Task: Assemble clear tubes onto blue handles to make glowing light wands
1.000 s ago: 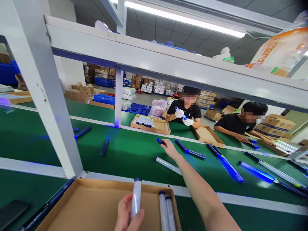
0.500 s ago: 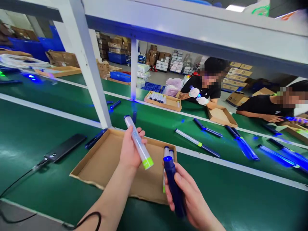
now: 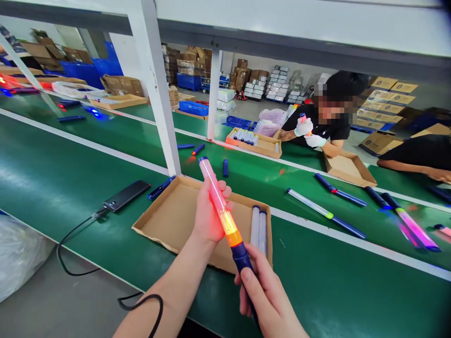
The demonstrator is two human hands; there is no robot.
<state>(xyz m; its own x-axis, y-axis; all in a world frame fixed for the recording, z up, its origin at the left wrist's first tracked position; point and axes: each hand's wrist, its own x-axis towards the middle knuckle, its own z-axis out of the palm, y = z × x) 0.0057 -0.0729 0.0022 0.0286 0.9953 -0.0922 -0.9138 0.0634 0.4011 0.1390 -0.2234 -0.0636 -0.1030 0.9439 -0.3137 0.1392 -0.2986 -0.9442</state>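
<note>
My left hand [image 3: 204, 218] is closed around the clear tube [image 3: 214, 188] of a light wand, which glows red and shows orange-yellow at its lower band. My right hand [image 3: 262, 293] grips the wand's dark blue handle [image 3: 241, 257]. Tube and handle meet end to end in one line, tilted over a shallow cardboard tray [image 3: 160, 213]. Inside that tray, along its right side, lie clear tubes [image 3: 256, 227] with dark blue caps. The lower end of the handle is partly hidden by my right fingers.
A black power bank [image 3: 127, 195] with a cable lies on the green bench to the left. A white post [image 3: 157, 89] rises behind the tray. Several wands [image 3: 310, 203] lie along the far belt. Across it, a person in white gloves [image 3: 314, 141] holds a lit wand.
The tube and handle, apart before, now meet end to end, and the tube has lit up red. Lights on other wands went from blue to red or pink. The view has shifted left.
</note>
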